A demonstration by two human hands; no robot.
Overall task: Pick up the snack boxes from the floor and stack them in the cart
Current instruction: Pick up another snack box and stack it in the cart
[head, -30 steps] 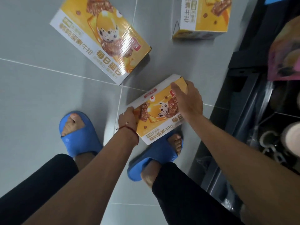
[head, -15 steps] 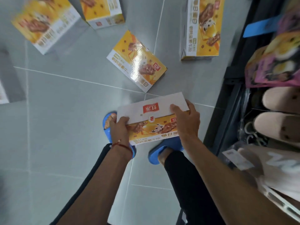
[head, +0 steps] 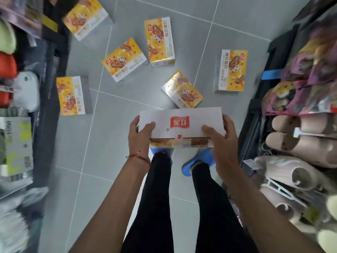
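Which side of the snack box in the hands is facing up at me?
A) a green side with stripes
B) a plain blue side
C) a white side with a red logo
C: the snack box shows a white side with a red logo, gripped at its ends by the left hand and the right hand.

The held box (head: pixel 182 123) is up between the two hands, the left hand (head: pixel 140 136) at its left end and the right hand (head: pixel 220 139) at its right end, directly above the feet (head: pixel 200 160). Six more boxes lie on the floor (head: pixel 113 143) ahead. The nearest box (head: pixel 182 90) lies just beyond the held one. The right box (head: pixel 231 70) is further right, near the right shelf (head: pixel 255 121). The middle box (head: pixel 125 60) and the far middle box (head: pixel 158 41) lie side by side, close together. The left box (head: pixel 71 95) lies beside the left shelf (head: pixel 43 136); the far left box (head: pixel 85 17) is behind it.
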